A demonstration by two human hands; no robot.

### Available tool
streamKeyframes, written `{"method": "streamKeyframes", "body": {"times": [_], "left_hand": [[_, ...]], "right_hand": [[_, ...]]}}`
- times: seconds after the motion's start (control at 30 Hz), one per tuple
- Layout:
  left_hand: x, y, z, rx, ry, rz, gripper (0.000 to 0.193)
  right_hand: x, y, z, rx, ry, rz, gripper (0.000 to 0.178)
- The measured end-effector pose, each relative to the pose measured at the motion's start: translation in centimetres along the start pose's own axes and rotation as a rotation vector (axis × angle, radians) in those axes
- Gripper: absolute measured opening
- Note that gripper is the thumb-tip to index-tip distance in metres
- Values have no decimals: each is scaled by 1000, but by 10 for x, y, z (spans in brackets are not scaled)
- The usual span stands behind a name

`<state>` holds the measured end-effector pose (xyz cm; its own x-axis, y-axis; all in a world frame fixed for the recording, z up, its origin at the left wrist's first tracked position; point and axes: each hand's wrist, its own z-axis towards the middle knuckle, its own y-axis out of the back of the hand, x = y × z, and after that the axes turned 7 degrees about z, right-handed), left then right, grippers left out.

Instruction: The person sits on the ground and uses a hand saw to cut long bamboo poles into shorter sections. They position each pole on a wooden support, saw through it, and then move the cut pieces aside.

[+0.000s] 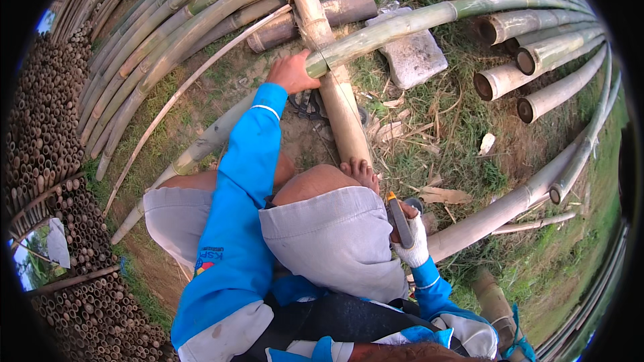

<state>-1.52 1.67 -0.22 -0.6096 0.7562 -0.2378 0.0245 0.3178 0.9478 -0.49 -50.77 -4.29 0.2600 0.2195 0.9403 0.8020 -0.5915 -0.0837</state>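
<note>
A long green bamboo pole (402,25) lies across a thick pale bamboo log (345,110), which runs away from my bare foot. My left hand (292,74) is bare and closes round the near end of the pole, its thumb beside the cut edge. In a white glove, my right hand (412,241) rests beside my right knee. It holds a narrow grey hand tool (401,223) with an orange tip pointing away from me; its exact kind is unclear. Another bamboo pole (208,141) slants along the ground to the left of my left forearm.
Several long poles (174,33) lie stacked at the far left, beside a wall of bamboo ends (40,107). A pale stone block (412,53) lies under the pole. More cut bamboo (516,80) juts in from the right. Husk scraps (446,196) lie on grass.
</note>
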Motion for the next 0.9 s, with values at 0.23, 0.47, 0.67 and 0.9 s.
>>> {"method": "streamKeyframes", "body": {"times": [0.23,0.47,0.67,0.9], "left_hand": [[-16,-4,10,-30,-43,0,75],[-11,2,-5,-18,10,44,78],[-12,-6,-4,-4,-6,55,85],[-27,0,7,-3,5,82,84]], "right_hand": [[23,-49,184,0,395,-203,68],[60,-48,125,43,68,-226,70],[22,-11,2,-48,-221,104,76],[52,-61,215,36,369,-194,73]]}}
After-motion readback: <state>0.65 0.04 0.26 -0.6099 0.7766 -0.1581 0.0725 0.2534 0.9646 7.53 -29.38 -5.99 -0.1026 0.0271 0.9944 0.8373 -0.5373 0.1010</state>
